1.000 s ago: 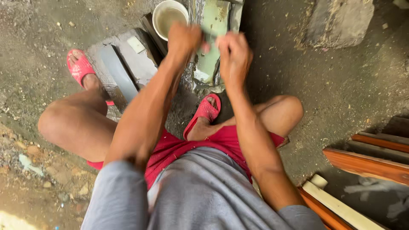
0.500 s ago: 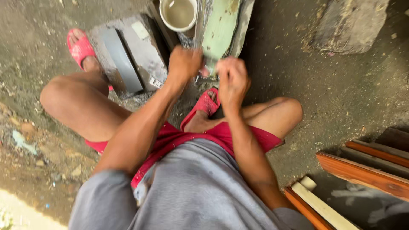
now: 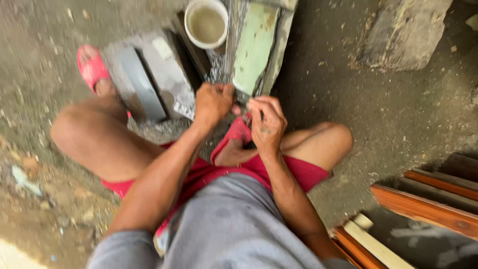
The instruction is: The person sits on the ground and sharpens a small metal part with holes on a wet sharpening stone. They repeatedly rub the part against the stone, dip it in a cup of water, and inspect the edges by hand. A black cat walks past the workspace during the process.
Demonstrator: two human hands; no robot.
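I sit on the ground with both hands held close together in front of me. My left hand (image 3: 213, 103) and my right hand (image 3: 268, 122) are curled into fists at the near end of a long pale green slab (image 3: 255, 47). The slab lies on the dirt and points away from me. Blur hides whatever is inside the fists. Just under my hands is my foot in a red sandal (image 3: 234, 134). A round white bowl (image 3: 185, 24) of cloudy water stands beside the slab's far end.
A grey block (image 3: 164, 74) with a dark groove lies to the left of the slab, with my other red sandal (image 3: 91, 67) beside it. A rough stone (image 3: 403, 32) sits at the upper right. Orange-brown wooden pieces (image 3: 423, 209) lie at the lower right.
Both hands have pulled back toward me, from on top of the green slab to its near end. The camera has tilted, so the bowl and slab show lower in view.
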